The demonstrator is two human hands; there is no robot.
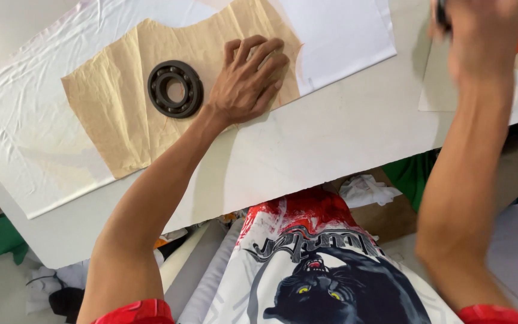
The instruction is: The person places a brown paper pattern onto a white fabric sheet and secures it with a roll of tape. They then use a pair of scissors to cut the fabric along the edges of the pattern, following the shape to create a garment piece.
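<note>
- Presently, our left hand [248, 78] lies flat, open, on the brown paper pattern [121, 102]; bearing ring [175, 89] at nine o'clock.
- Right hand [481, 36], blurred, grip closed on a dark object, unidentifiable.
- Risk, we judge: pattern slips on the white cloth [25, 138] if pressure eases.

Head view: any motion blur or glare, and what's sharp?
Head view: the right hand at the top edge is smeared by motion blur, so the dark thing in it is unreadable; the left hand, brown paper pattern and black bearing ring are sharp; lighting is soft, shadows faint, no glare.
</note>
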